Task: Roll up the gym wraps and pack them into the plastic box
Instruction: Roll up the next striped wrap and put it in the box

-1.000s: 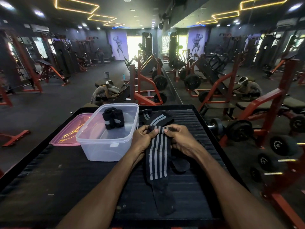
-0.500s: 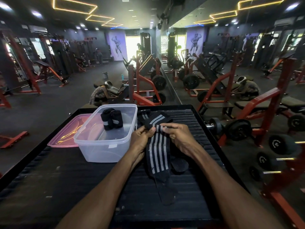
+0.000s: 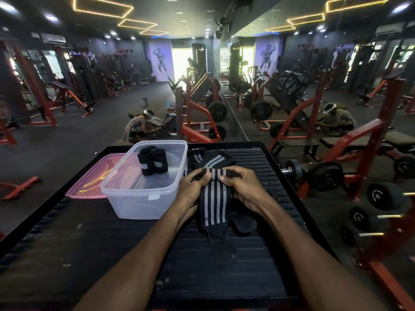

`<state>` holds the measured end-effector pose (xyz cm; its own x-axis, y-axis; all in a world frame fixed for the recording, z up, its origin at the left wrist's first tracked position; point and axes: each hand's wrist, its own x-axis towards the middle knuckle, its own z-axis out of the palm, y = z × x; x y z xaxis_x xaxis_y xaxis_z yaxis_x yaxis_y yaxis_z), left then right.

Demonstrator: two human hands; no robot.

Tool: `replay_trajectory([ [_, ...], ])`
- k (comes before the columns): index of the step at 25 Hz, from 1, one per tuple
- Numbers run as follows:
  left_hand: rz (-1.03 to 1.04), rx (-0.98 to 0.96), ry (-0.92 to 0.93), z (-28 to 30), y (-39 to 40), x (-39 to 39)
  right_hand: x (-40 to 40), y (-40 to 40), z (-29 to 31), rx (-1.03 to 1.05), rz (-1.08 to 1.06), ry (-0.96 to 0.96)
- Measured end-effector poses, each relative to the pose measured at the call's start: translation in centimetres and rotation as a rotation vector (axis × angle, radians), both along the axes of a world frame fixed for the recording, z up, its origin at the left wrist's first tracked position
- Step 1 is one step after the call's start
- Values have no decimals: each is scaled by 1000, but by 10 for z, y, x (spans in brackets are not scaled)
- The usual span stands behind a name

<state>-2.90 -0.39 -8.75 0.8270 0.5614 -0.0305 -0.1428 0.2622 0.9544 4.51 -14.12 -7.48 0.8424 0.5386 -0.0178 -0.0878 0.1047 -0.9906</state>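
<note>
On the black ribbed platform (image 3: 258,158), beside the clear plastic box (image 3: 143,194) that already held rolled wraps (image 3: 152,160), our left hand (image 3: 193,187) and right hand (image 3: 242,187) were both closed, pinching the ends of the roll begun at the top of the striped gym wrap (image 3: 214,198). We judged that uneven pinching could let the roll skew or spring open, with the loose tail (image 3: 222,248) dragging. Compared with a second earlier, the tail lay shorter and the roll thicker.
</note>
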Motion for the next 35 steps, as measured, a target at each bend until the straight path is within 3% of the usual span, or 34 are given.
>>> replay_trajectory([
  [5, -142, -191, -2, 1, -2, 0, -5, 1, 2, 119, -22, -4],
  [9, -102, -104, 9, 2, 1, -1, -6, 6, 2, 141, -11, 57],
  [13, -67, 21, 13, 4, 0, -1, -1, 7, -3, 31, 2, 70],
  [19, -147, -167, 8, 5, -6, -1, 3, 7, -6, 26, -147, -114],
  [31, -98, -183, -33, 4, -1, -1, -5, 3, 4, 61, -74, -47],
  [35, -11, -54, -8, 0, 0, 2, -5, 4, 6, 57, -102, -11],
])
